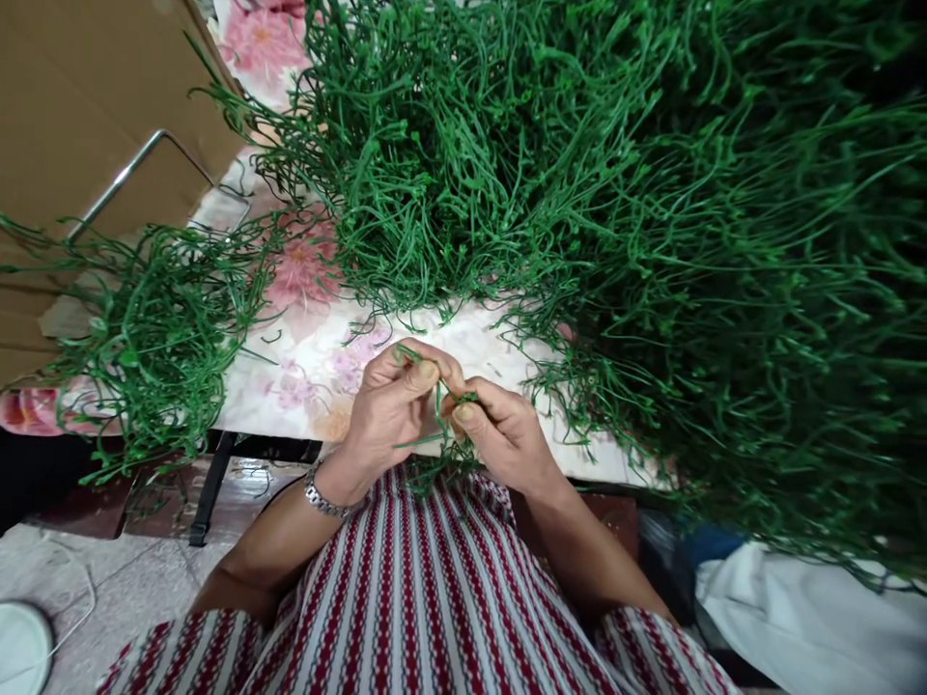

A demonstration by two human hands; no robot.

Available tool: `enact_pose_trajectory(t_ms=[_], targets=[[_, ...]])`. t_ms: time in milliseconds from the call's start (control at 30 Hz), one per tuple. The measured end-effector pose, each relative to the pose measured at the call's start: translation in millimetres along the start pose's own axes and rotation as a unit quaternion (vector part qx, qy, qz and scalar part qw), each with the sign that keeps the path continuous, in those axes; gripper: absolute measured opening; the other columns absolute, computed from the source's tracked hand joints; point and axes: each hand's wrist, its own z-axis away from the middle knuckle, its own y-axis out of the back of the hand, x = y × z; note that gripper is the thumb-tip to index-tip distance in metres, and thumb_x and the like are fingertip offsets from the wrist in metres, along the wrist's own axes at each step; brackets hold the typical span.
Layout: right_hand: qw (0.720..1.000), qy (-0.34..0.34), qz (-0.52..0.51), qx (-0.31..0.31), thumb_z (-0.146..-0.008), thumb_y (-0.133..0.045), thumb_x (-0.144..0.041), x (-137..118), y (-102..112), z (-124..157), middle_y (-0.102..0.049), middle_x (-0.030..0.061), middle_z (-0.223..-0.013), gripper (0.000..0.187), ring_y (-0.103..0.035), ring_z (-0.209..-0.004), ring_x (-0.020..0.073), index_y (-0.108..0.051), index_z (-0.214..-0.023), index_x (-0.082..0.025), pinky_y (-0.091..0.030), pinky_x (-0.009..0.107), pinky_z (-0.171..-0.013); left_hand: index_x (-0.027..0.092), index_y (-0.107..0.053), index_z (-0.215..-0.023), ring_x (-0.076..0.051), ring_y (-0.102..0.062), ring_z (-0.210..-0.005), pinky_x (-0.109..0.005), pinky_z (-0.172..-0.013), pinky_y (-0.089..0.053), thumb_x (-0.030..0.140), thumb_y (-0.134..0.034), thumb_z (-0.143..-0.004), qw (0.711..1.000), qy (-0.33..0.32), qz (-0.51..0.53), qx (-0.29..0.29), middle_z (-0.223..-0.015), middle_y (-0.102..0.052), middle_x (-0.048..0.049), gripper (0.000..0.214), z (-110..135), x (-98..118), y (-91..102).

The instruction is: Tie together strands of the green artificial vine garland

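Observation:
My left hand (395, 405) and my right hand (503, 434) meet close to my chest, just over the near edge of a table with a floral cloth (311, 357). Both pinch a small bunch of thin green plastic stems (440, 415), fingers closed round them. A few stems hang down from my hands onto my striped garment (427, 589). A metal watch band (323, 497) circles my left wrist. A huge heap of the same green stems (652, 222) covers the table ahead and to my right.
A smaller pile of green stems (155, 328) lies at the table's left end. Brown cardboard (79, 97) with a metal bar (130, 174) stands far left. White cloth (811, 618) lies low right. A white round object (21, 647) sits on the floor at lower left.

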Motion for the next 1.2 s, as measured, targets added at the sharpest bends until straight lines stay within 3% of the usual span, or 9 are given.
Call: enact_pose_trajectory(t_ms=[133,267,633,733,867,900,967,1100,1200], targets=[[0.998,0.062,0.029,-0.003,-0.089,-0.041,-0.029,2,-2,2,-0.044,-0.0029,-0.059,0.024,-0.040,-0.053,0.0068,-0.051,-0.072,-0.016,-0.033,0.019,-0.051,0.016,-0.055,-0.062,-0.011,-0.049,-0.056,-0.026,-0.059,-0.042,0.023,-0.061,-0.074,0.994,0.068,0.089,-0.001,-0.051,-0.052,0.0008,0.015,4,3,-4.6],[0.992,0.102,0.061,-0.041,-0.088,-0.040,-0.027,5,-1,3,-0.040,-0.0036,-0.055,0.027,-0.038,-0.051,0.0068,-0.047,-0.065,-0.016,-0.031,0.020,-0.051,0.016,-0.051,-0.058,-0.010,-0.045,-0.051,-0.028,-0.061,-0.042,0.024,-0.064,-0.069,0.990,0.099,0.097,0.030,-0.045,-0.046,0.0026,0.019,8,3,-4.7],[0.975,0.198,0.092,-0.039,-0.087,-0.040,-0.019,5,2,3,-0.043,-0.0026,-0.056,0.022,-0.041,-0.054,0.0083,-0.047,-0.066,-0.017,-0.033,0.021,-0.054,0.016,-0.047,-0.056,-0.009,-0.043,-0.046,-0.027,-0.055,-0.041,0.028,-0.065,-0.068,0.992,0.102,0.067,0.034,-0.042,-0.041,0.0040,0.026,14,2,-14.5],[0.981,0.187,0.047,-0.013,-0.083,-0.045,-0.017,4,7,13,-0.044,-0.0024,-0.054,0.020,-0.042,-0.052,0.0087,-0.049,-0.064,-0.017,-0.034,0.023,-0.053,0.017,-0.045,-0.056,-0.007,-0.040,-0.042,-0.025,-0.050,-0.040,0.027,-0.064,-0.071,0.996,0.060,0.038,0.054,-0.043,-0.039,0.0049,0.027,8,16,-7.3],[0.983,0.146,-0.018,0.112,-0.084,-0.046,-0.022,4,22,24,-0.043,-0.0014,-0.050,0.024,-0.041,-0.048,0.0101,-0.052,-0.061,-0.017,-0.033,0.025,-0.049,0.019,-0.047,-0.061,-0.003,-0.035,-0.038,-0.019,-0.044,-0.037,0.023,-0.067,-0.069,0.992,-0.057,0.022,0.108,-0.044,-0.037,0.0074,0.022,-8,37,1.7],[0.983,0.146,-0.004,0.112,-0.083,-0.047,-0.023,4,25,24,-0.047,0.0000,-0.052,0.022,-0.044,-0.051,0.0114,-0.054,-0.063,-0.017,-0.035,0.027,-0.051,0.020,-0.049,-0.064,-0.003,-0.036,-0.038,-0.018,-0.044,-0.038,0.022,-0.068,-0.069,0.992,-0.070,0.025,0.103,-0.045,-0.038,0.0080,0.020,-11,38,0.6],[0.986,0.126,0.038,0.100,-0.085,-0.046,-0.025,4,28,21,-0.055,0.0032,-0.062,0.019,-0.052,-0.060,0.0140,-0.058,-0.073,-0.016,-0.040,0.028,-0.057,0.019,-0.051,-0.070,-0.008,-0.050,-0.049,-0.026,-0.057,-0.048,0.024,-0.064,-0.073,0.999,-0.017,0.017,0.048,-0.051,-0.046,0.0055,0.014,-14,34,-4.7],[0.979,0.044,0.142,0.136,-0.088,-0.043,-0.022,-1,27,11,-0.056,0.0004,-0.065,0.017,-0.051,-0.055,0.0097,-0.059,-0.091,-0.017,-0.040,0.023,-0.053,0.017,-0.051,-0.069,-0.014,-0.058,-0.061,-0.039,-0.079,-0.049,0.023,-0.059,-0.077,1.000,-0.012,0.012,0.004,-0.054,-0.050,0.0036,0.014,-13,23,-11.2],[0.978,0.071,0.185,0.070,-0.086,-0.047,-0.023,-7,19,4,-0.062,0.0034,-0.082,0.021,-0.057,-0.070,0.0112,-0.057,-0.102,-0.017,-0.045,0.024,-0.064,0.016,-0.053,-0.070,-0.015,-0.060,-0.065,-0.039,-0.082,-0.048,0.026,-0.059,-0.078,1.000,-0.004,0.012,-0.006,-0.054,-0.052,0.0027,0.014,-13,23,-9.0]])
